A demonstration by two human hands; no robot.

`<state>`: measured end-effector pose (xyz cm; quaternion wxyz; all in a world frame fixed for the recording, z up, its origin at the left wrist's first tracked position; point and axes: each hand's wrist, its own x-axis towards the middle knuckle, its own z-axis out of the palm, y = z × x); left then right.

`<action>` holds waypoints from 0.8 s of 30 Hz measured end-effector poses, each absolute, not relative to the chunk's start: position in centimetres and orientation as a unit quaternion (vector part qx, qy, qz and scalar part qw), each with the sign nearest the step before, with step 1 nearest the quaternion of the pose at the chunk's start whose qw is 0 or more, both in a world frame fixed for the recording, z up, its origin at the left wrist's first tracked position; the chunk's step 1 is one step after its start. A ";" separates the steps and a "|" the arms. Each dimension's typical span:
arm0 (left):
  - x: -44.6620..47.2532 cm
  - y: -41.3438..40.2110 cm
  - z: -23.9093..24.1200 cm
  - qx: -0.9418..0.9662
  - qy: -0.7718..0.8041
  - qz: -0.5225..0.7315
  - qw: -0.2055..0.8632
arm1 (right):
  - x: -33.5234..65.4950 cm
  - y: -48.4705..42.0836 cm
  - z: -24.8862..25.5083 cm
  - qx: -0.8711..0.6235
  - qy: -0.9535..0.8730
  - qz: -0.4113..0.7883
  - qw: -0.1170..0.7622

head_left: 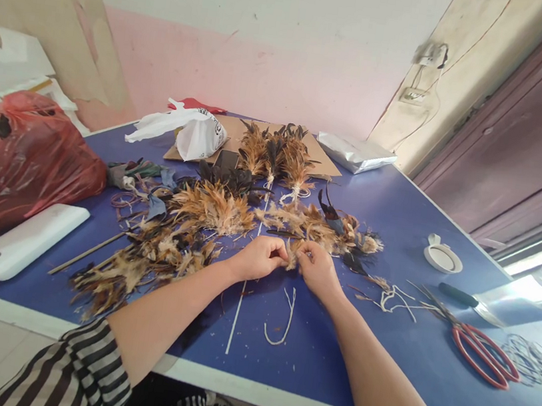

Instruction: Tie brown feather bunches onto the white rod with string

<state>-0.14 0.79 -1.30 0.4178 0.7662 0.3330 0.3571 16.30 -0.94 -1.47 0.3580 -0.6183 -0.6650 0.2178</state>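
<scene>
A small tan feather tuft [291,258] is pinched between my two hands over the middle of the blue table. My left hand [259,258] grips it from the left with thumb and forefinger. From the right, my right hand [318,269] closes its fingertips on the same tuft. Just beyond my hands spreads a loose pile of brown feathers [305,225]. Left of them lie golden-brown feathers [212,208] and a mottled feather heap [141,269]. A bent piece of white string [289,320] rests on the table right below my hands.
Tied feather bundles [275,153] lie on cardboard [325,159] at the back. Red-handled scissors [484,354], a roll of tape [443,257] and tangled string [534,361] are at right. At left are a red plastic bag [29,162] and a white power bank [23,242].
</scene>
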 end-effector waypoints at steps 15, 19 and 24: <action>-0.5 1.8 -1.4 0.529 0.410 0.350 0.656 | 15.9 -1.0 -1.6 -0.565 -0.582 0.320 0.489; -0.7 1.6 -0.7 0.457 0.409 0.324 0.721 | 15.3 -1.7 -1.0 -0.528 -0.633 0.252 0.507; -0.8 1.4 -0.7 0.436 0.399 0.300 0.749 | 15.0 -2.2 -0.9 -0.509 -0.714 0.159 0.454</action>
